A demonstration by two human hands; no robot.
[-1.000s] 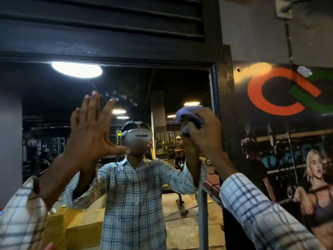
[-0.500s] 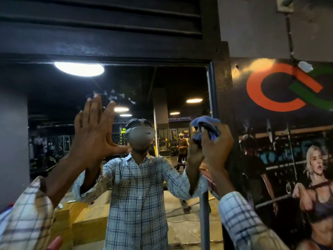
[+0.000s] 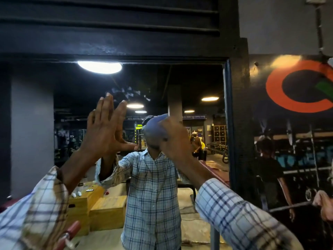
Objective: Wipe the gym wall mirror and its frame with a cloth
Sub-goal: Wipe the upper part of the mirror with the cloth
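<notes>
The wall mirror (image 3: 198, 83) fills the middle of the view inside a black frame (image 3: 237, 123), with a smudge on the glass above my left fingertips. My left hand (image 3: 106, 134) lies flat against the glass with straight, spread fingers. My right hand (image 3: 173, 139) grips a bunched blue cloth (image 3: 155, 130) and presses it on the glass near the mirror's middle, blurred by motion. The cloth covers my reflected head.
A painted mural wall (image 3: 292, 141) with an orange ring stands right of the frame. A black slatted panel (image 3: 108, 24) runs above the mirror. A reddish object (image 3: 70, 233) pokes up at the bottom left. Yellow wooden boxes (image 3: 106, 212) show in the reflection.
My right hand with the cloth has swept left from the frame's right edge toward the mirror's middle. My left hand stays flat on the glass.
</notes>
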